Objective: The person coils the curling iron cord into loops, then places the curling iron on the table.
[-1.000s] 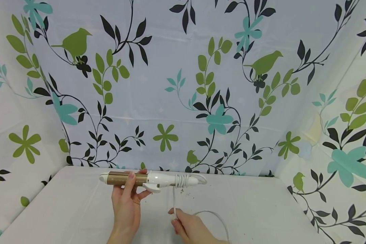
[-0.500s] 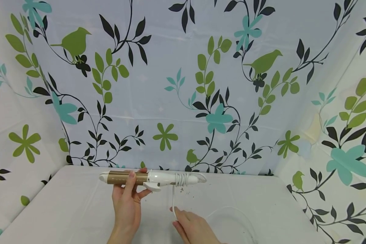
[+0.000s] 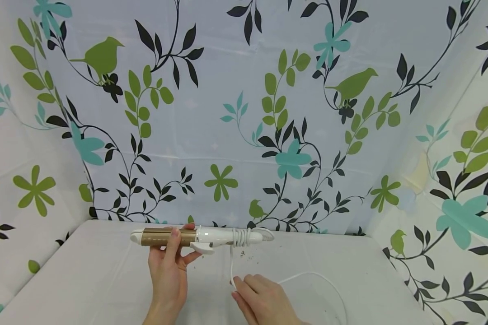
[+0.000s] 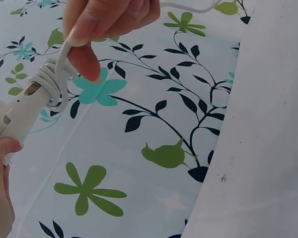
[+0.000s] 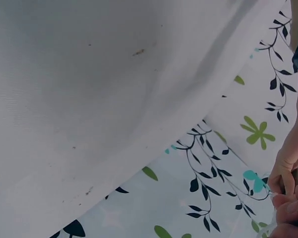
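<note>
My left hand grips a curling iron by its gold barrel, thumb across the front. The iron lies level above the white table, its white handle toward the right. Several turns of white cord are wound round the handle. Below the handle, my right hand pinches the cord where it hangs down from the coil. In the left wrist view, the right hand's fingers hold the cord close to the wound turns. The loose length of cord curves off to the right, out of view at the bottom.
The white table spreads beneath both hands, with small dark specks on it. A patterned cloth with birds, leaves and flowers stands as a wall behind and at both sides.
My left hand and the curling iron have hardly moved. My right hand still pinches the cord with its fingers shifted slightly, and the loose cord has swung out wider to the right.
</note>
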Action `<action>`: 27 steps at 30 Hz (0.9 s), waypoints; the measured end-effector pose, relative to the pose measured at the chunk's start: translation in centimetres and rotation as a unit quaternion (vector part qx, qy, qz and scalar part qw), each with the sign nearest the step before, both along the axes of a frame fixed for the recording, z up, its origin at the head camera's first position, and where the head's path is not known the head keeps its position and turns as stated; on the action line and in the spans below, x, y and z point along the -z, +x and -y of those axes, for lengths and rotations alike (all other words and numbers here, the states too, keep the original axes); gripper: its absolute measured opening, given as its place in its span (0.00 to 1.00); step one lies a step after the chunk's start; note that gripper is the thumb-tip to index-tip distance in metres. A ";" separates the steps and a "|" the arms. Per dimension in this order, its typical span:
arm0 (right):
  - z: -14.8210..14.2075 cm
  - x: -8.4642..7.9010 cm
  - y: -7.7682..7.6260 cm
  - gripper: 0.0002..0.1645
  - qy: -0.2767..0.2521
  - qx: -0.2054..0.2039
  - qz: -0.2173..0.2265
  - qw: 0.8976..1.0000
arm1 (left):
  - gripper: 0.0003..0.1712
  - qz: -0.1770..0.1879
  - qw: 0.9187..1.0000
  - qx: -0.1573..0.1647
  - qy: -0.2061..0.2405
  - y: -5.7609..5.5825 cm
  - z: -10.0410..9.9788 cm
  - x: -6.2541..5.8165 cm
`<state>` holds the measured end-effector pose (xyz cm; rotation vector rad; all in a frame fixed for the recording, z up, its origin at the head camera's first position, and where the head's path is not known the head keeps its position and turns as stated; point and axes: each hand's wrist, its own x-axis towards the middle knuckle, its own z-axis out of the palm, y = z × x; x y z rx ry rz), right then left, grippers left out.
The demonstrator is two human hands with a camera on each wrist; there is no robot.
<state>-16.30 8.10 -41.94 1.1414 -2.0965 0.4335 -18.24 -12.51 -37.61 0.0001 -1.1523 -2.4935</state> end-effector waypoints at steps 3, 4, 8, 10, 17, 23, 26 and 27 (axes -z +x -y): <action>0.2 -0.7 -0.1 0.10 -0.004 -0.019 -0.015 1.000 | 0.16 0.002 1.000 0.001 -0.011 0.1 -0.1 -0.1; 0.3 -1.0 -0.1 0.10 -0.006 -0.025 -0.019 0.999 | 0.16 0.003 1.000 0.001 -0.013 0.1 -0.1 -0.1; 0.3 -2.2 -0.3 0.10 -0.018 -0.050 -0.045 0.998 | 0.17 0.002 1.000 -0.002 -0.011 0.0 0.0 0.0; 0.2 -2.8 -0.4 0.10 -0.027 -0.064 -0.060 0.996 | 0.17 0.000 1.000 -0.003 -0.009 -0.1 0.0 0.0; 0.1 -5.3 -0.5 0.08 -0.052 -0.111 -0.073 0.990 | 0.17 0.004 0.999 0.013 -0.042 0.1 0.0 -0.2; -0.1 -7.4 -1.1 0.09 -0.062 -0.128 -0.114 0.983 | 0.17 0.005 0.999 0.012 -0.042 0.1 -0.1 -0.1; -0.2 -8.0 -1.4 0.09 -0.058 -0.127 -0.127 0.982 | 0.17 0.005 0.999 0.015 -0.041 0.1 -0.2 -0.1; -0.3 -8.2 -1.5 0.09 -0.056 -0.126 -0.132 0.982 | 0.17 0.005 0.999 0.016 -0.040 0.0 -0.2 0.0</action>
